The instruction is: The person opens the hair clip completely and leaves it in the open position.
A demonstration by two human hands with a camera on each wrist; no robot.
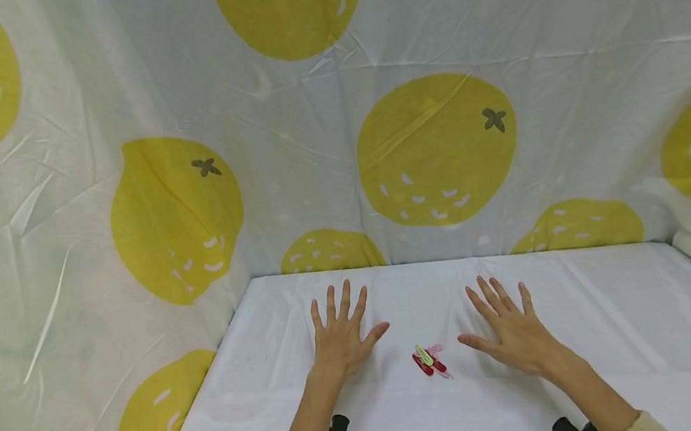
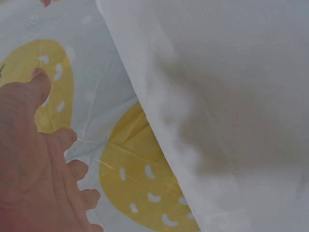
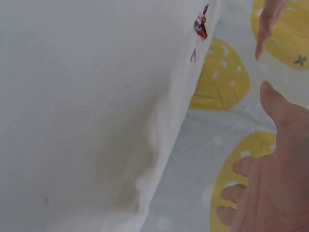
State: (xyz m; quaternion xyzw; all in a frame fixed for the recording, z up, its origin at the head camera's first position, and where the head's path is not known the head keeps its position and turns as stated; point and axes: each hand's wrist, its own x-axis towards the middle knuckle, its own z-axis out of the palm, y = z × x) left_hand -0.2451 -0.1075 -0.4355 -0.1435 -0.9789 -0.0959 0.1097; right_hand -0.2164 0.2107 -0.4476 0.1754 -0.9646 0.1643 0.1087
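A small heap of snap hair clips (image 1: pixel 424 355) in red, pink and light green lies on the white-covered table between the two hands. To its left my left hand (image 1: pixel 338 342) hovers palm down, fingers straight and spread, holding nothing. My right hand (image 1: pixel 512 335) is on the other side in the same spread pose, thumb toward the clips, also holding nothing. The left wrist view shows the left palm (image 2: pixel 24 159) and its shadow on the cloth. In the right wrist view the right palm (image 3: pixel 282 179) appears, with the clips (image 3: pixel 201 28) farther off near the top.
A white cloth (image 1: pixel 442 416) covers the table. Behind it and along both sides hangs a pale curtain (image 1: pixel 298 122) printed with large yellow lemons. A black wrist device (image 1: pixel 339 430) shows under the left wrist and another (image 1: pixel 573 430) under the right.
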